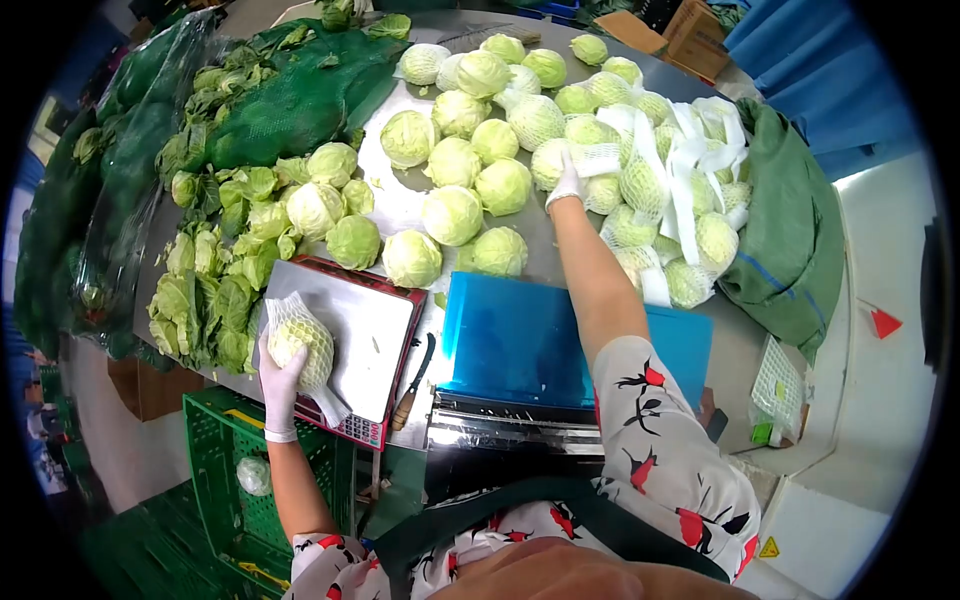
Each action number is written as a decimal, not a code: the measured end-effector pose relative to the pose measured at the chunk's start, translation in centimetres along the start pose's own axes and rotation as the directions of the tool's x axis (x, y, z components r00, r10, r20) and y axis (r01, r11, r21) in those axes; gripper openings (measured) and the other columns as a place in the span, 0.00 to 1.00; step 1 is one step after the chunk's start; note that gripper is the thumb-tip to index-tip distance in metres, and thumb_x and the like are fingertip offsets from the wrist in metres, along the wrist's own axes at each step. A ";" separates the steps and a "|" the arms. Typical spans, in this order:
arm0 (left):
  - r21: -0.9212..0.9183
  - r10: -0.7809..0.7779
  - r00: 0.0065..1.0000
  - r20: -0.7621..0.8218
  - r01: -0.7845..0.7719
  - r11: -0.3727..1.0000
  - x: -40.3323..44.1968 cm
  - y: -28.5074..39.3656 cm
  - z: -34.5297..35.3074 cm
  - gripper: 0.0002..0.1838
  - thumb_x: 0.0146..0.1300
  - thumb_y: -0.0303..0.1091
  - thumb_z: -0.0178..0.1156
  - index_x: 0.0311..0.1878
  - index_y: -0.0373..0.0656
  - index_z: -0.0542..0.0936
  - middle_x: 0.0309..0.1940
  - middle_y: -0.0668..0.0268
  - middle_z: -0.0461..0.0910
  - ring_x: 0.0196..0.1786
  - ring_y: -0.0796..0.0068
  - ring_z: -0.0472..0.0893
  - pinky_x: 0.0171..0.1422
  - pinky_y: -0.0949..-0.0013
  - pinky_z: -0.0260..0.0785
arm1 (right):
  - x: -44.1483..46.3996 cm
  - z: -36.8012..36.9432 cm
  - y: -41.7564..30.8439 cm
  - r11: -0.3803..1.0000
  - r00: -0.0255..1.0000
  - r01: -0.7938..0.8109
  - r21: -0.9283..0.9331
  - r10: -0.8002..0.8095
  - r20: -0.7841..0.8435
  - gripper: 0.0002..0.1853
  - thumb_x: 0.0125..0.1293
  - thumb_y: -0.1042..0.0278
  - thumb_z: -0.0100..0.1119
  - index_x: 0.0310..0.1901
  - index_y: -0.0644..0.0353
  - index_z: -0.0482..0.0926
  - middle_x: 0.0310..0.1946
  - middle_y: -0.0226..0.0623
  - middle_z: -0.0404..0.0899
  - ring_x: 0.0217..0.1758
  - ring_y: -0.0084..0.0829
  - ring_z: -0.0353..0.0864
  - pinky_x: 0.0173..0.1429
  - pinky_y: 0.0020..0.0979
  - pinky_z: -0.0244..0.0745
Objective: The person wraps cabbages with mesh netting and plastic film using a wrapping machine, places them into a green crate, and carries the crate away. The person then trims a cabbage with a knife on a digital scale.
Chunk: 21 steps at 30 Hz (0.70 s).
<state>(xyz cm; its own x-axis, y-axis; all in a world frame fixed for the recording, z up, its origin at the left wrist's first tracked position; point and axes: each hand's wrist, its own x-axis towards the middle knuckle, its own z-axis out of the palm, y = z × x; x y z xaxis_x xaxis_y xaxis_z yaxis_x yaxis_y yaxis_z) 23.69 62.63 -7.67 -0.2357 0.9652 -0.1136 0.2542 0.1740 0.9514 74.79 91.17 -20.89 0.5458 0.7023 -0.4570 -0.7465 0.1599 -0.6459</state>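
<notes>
My left hand (282,378), in a white glove, is wrapped round a cabbage (303,345) in a white foam net sleeve. It holds this cabbage over the left part of the weighing scale (365,335), which has a red frame and a metal plate. My right hand (567,187), gloved too, reaches out to the pile of netted cabbages (640,185). Its fingers close on a netted cabbage (548,163) at the pile's left edge, though some of them are hidden. Bare cabbages (451,214) lie left of that hand on the metal table.
A knife (415,380) lies between the scale and a blue-topped wrapping machine (510,340). Cut leaves (205,300) and a green mesh sack (300,95) cover the left side. Below stands a green crate (225,500) with a wrapped round item inside. A green sack (785,230) sits far right.
</notes>
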 end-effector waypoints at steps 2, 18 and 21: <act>0.031 0.015 1.000 -0.011 -0.014 0.999 0.0 -0.2 0.1 0.37 0.62 0.31 0.68 0.71 0.33 0.62 0.61 0.56 0.75 0.61 0.68 0.76 0.68 0.65 0.68 | 1.6 -0.9 0.4 1.000 0.999 -0.019 0.002 0.019 0.033 0.37 0.61 0.55 0.70 0.68 0.59 0.69 0.58 0.42 0.80 0.54 0.42 0.83 0.58 0.47 0.80; -0.093 -0.007 0.999 -0.033 0.004 0.996 -0.3 -0.3 -0.4 0.36 0.63 0.30 0.67 0.71 0.32 0.63 0.61 0.55 0.75 0.61 0.67 0.77 0.66 0.65 0.70 | -14.3 4.3 -9.2 0.832 0.669 -0.438 -0.341 0.555 0.494 0.34 0.64 0.43 0.58 0.68 0.53 0.69 0.66 0.39 0.73 0.69 0.40 0.71 0.67 0.51 0.70; -0.207 0.013 1.000 -0.020 -0.017 0.978 -0.1 -1.4 -0.3 0.45 0.59 0.31 0.71 0.75 0.32 0.57 0.63 0.52 0.73 0.62 0.65 0.77 0.67 0.64 0.71 | -20.0 6.3 -5.9 0.663 0.369 -0.383 -0.643 0.748 0.552 0.32 0.66 0.48 0.58 0.68 0.55 0.70 0.65 0.39 0.74 0.68 0.39 0.73 0.69 0.51 0.70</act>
<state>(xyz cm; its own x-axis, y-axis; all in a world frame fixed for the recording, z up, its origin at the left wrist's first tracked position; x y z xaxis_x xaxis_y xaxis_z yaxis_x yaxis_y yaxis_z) 23.06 62.18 -8.92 -0.2507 0.9634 -0.0954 0.0582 0.1134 0.9918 65.90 80.59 -4.08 -0.5669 0.7614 -0.3144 -0.4591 -0.6089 -0.6468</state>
